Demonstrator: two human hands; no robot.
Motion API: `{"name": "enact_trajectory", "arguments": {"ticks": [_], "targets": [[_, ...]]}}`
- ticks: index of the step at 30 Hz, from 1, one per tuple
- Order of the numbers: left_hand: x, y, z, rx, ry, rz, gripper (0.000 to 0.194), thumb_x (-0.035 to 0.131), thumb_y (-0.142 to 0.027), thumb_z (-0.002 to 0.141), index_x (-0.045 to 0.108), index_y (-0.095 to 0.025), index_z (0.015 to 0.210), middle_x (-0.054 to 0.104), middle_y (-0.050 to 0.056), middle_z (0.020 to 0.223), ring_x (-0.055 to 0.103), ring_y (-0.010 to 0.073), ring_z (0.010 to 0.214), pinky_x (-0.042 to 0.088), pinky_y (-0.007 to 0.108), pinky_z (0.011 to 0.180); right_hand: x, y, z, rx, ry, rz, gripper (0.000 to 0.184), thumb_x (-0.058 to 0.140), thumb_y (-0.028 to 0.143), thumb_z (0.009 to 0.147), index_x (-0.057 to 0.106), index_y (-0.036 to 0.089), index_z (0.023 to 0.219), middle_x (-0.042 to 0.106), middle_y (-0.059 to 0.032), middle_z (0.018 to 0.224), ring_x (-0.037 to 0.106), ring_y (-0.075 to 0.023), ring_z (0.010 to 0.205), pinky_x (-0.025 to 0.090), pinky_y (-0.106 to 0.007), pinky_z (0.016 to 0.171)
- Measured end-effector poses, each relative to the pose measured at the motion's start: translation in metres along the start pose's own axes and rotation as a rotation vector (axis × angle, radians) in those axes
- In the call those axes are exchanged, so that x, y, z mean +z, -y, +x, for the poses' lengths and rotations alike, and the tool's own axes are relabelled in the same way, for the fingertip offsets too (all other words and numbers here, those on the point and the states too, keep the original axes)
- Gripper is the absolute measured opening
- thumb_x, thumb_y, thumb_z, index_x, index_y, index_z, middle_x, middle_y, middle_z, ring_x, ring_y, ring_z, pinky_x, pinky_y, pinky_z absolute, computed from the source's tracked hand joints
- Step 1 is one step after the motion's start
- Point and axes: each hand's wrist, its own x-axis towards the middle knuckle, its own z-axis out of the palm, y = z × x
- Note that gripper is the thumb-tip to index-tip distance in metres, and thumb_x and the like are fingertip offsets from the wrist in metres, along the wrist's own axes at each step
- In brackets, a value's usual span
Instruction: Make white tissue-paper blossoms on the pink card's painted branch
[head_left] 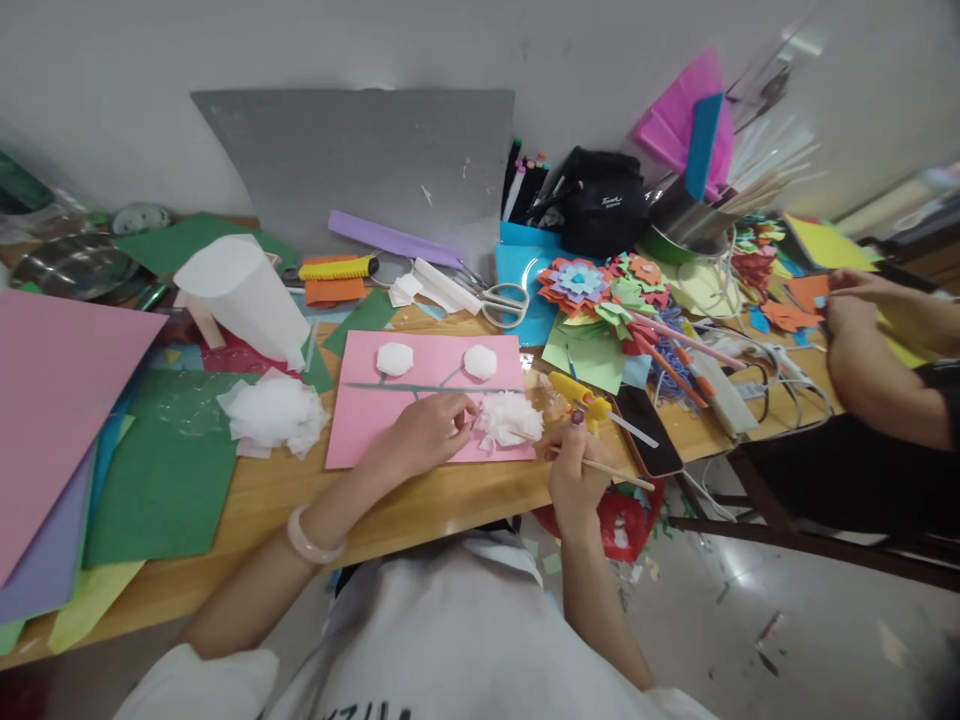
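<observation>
A pink sheet of card lies in front of me, bearing two white paper rounds, the left round and the right round, with a green stem line below them. Over its lower right part is a fluffy white tissue paper pompom. My left hand pinches at the pompom's left edge, fingers curled together. In my right hand is a thin wooden stick, its far tip reaching into the pompom. A yellow glue gun lies just beyond my right hand.
Loose white tissue is piled at left, near green paper. Scissors, a yellow cutter and paper flowers lie behind. A phone and power strip sit right. Another person's hands hold paper farther right.
</observation>
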Motion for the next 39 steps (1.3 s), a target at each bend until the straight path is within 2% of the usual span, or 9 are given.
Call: {"name": "enact_trajectory", "arguments": {"ticks": [5, 11, 22, 28, 34, 39], "targets": [[0.011, 0.005, -0.004, 0.052, -0.04, -0.017, 0.013, 0.054, -0.019, 0.086, 0.065, -0.02, 0.091, 0.07, 0.002, 0.083, 0.063, 0.0169, 0.076, 0.045, 0.027, 0.068, 0.009, -0.008, 0.0, 0.022, 0.048, -0.054, 0.07, 0.031, 0.057, 0.099, 0.067, 0.02, 0.053, 0.062, -0.0029, 0.049, 0.058, -0.015, 0.048, 0.04, -0.031, 0.053], [0.017, 0.009, -0.007, 0.083, -0.119, -0.043, 0.012, 0.055, -0.014, 0.082, 0.064, -0.02, 0.087, 0.069, 0.002, 0.081, 0.061, 0.017, 0.077, 0.046, 0.028, 0.071, 0.007, -0.005, -0.001, 0.045, 0.035, -0.034, 0.069, 0.032, 0.055, 0.1, 0.066, 0.02, 0.051, 0.061, -0.0024, 0.047, 0.058, -0.0145, 0.048, 0.041, -0.03, 0.055], [0.019, 0.019, -0.007, 0.107, -0.131, -0.077, 0.018, 0.054, -0.01, 0.08, 0.066, -0.019, 0.089, 0.068, 0.001, 0.078, 0.059, 0.0155, 0.072, 0.046, 0.027, 0.068, 0.012, 0.0, -0.001, -0.022, 0.106, -0.117, 0.068, 0.031, 0.049, 0.102, 0.068, 0.02, 0.053, 0.063, -0.0028, 0.049, 0.061, -0.0145, 0.051, 0.043, -0.03, 0.06], [0.019, 0.02, -0.008, 0.114, -0.129, -0.077, 0.017, 0.054, -0.011, 0.08, 0.066, -0.019, 0.089, 0.069, 0.001, 0.079, 0.06, 0.0161, 0.075, 0.047, 0.028, 0.071, 0.016, 0.001, 0.002, -0.213, 0.108, -0.231, 0.063, 0.03, 0.033, 0.104, 0.063, 0.02, 0.052, 0.059, -0.0015, 0.046, 0.056, -0.013, 0.047, 0.04, -0.029, 0.056], [0.021, 0.023, -0.007, 0.138, -0.1, -0.073, 0.015, 0.056, -0.012, 0.081, 0.066, -0.019, 0.088, 0.069, 0.002, 0.08, 0.061, 0.0167, 0.077, 0.047, 0.029, 0.074, 0.023, -0.002, 0.004, -0.41, 0.119, -0.287, 0.051, 0.037, 0.018, 0.101, 0.057, 0.019, 0.054, 0.056, -0.0006, 0.048, 0.05, -0.0122, 0.046, 0.036, -0.03, 0.053], [0.023, 0.025, -0.007, 0.14, -0.097, -0.06, 0.016, 0.055, -0.011, 0.08, 0.066, -0.019, 0.088, 0.067, 0.002, 0.077, 0.061, 0.0175, 0.077, 0.046, 0.029, 0.074, 0.023, -0.003, -0.001, -0.683, 0.178, -0.222, 0.04, 0.041, 0.008, 0.096, 0.049, 0.021, 0.059, 0.052, 0.0007, 0.053, 0.045, -0.0117, 0.05, 0.033, -0.029, 0.054]]}}
